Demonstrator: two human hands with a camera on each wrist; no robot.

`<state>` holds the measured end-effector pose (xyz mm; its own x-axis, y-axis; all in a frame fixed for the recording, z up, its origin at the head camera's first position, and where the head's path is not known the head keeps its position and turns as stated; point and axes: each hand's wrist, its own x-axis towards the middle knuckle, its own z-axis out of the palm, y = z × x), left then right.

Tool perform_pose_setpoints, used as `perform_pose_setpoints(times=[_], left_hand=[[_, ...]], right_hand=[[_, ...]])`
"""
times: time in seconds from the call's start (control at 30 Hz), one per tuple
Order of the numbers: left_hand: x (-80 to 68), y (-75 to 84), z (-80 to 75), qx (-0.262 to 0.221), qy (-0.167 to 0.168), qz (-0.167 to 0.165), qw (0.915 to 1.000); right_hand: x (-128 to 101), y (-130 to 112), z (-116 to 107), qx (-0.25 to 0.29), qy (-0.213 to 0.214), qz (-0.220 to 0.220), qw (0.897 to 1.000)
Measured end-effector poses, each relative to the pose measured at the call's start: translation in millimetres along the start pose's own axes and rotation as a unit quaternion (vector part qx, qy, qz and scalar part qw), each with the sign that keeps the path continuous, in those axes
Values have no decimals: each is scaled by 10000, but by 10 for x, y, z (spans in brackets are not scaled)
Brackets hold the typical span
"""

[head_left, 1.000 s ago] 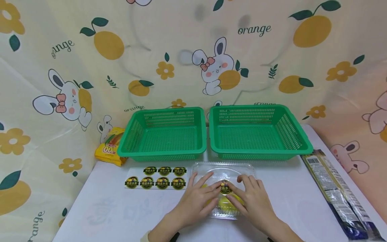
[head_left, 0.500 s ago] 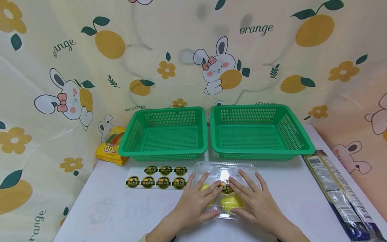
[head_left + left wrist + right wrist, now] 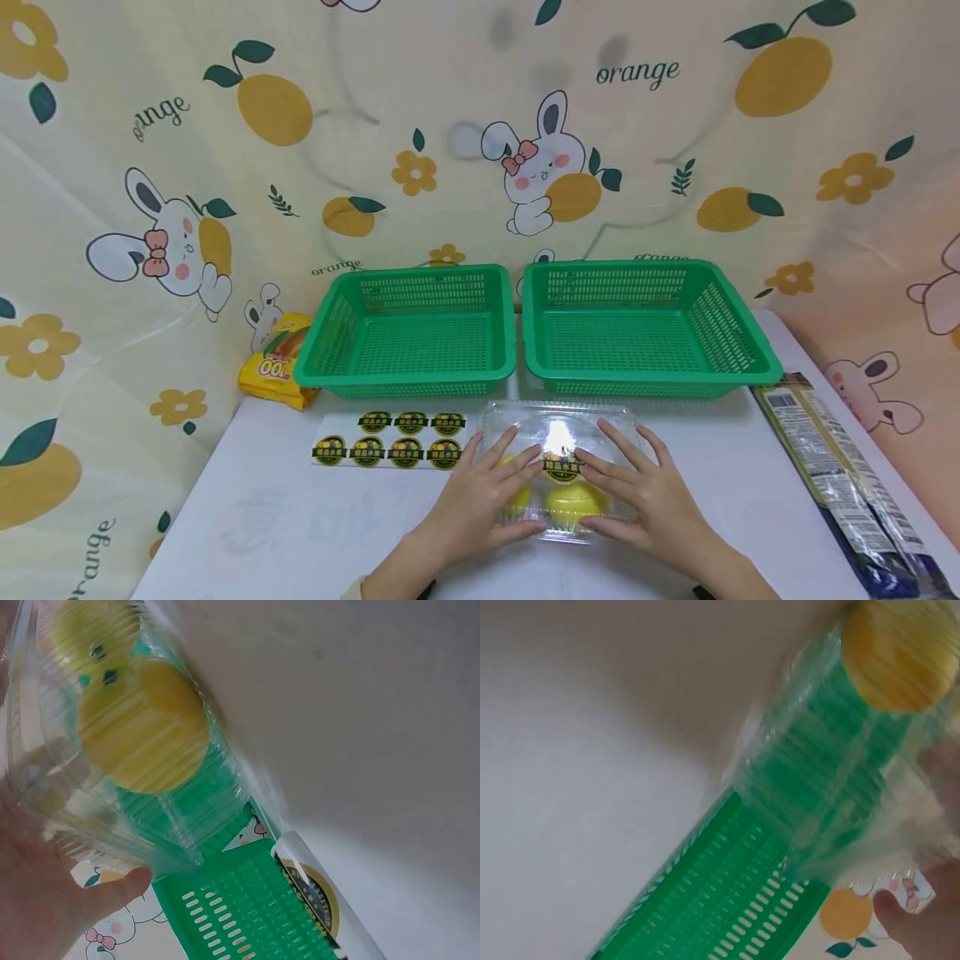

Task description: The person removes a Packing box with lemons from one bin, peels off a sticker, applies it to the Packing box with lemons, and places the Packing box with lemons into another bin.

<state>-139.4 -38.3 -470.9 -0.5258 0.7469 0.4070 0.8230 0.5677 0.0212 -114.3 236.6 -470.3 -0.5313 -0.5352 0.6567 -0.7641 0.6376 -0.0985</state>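
Note:
A clear plastic clamshell box (image 3: pixel 558 417) lies on the white table (image 3: pixel 300 533) near its front, with yellow fruit (image 3: pixel 573 502) inside and a round dark sticker (image 3: pixel 562 469) on its lid. My left hand (image 3: pixel 495 492) rests on the lid's left half with its fingers spread flat and its thumb along the near edge. My right hand (image 3: pixel 630 492) lies the same way on the right half. The left wrist view shows the box (image 3: pixel 150 817) with its fruit (image 3: pixel 142 724) close up. In the right wrist view the box (image 3: pixel 832 772) is blurred.
Two empty green baskets (image 3: pixel 408 387) (image 3: pixel 645 385) stand side by side behind the box. A sticker sheet (image 3: pixel 390 442) lies left of the box. A yellow packet (image 3: pixel 273 362) sits at the back left, and a long dark package (image 3: pixel 840 483) lies along the right edge.
Both hands have slid apart from the sticker at the lid's middle towards the lid's two sides, so the sticker and fruit now show between them.

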Motion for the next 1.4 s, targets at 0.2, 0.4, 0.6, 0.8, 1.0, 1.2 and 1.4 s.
perform_pose_setpoints(times=[0.2, 0.4, 0.6, 0.8, 1.0, 1.2, 1.4], left_hand=[[-64, -73, -5, -193, 114, -217, 9995], [-125, -173, -48, -1244, -155, -934, 9877], [-201, -258, -132, -2588, -549, -1629, 9505], [-215, -225, -146, -3724, -886, -2058, 9006], [-200, -199, -131, -4176, -769, -2453, 8715], [-191, -220, -81, -4996, -470, -2741, 8204], [-196, -268, -61, -5140, -17, -2909, 8070]], right_hand=[[-67, 16, -63, 377, -439, 236, 9980], [-113, 27, -126, 896, -546, 450, 9935], [-150, 51, -188, 1150, -457, 359, 9917], [-192, 51, -308, 1737, -483, 968, 9788], [-204, 99, -394, 2275, -248, 1423, 9630], [-201, 195, -448, 2723, -31, 2274, 9350], [-214, 342, -488, 4004, 592, 3230, 8555]])
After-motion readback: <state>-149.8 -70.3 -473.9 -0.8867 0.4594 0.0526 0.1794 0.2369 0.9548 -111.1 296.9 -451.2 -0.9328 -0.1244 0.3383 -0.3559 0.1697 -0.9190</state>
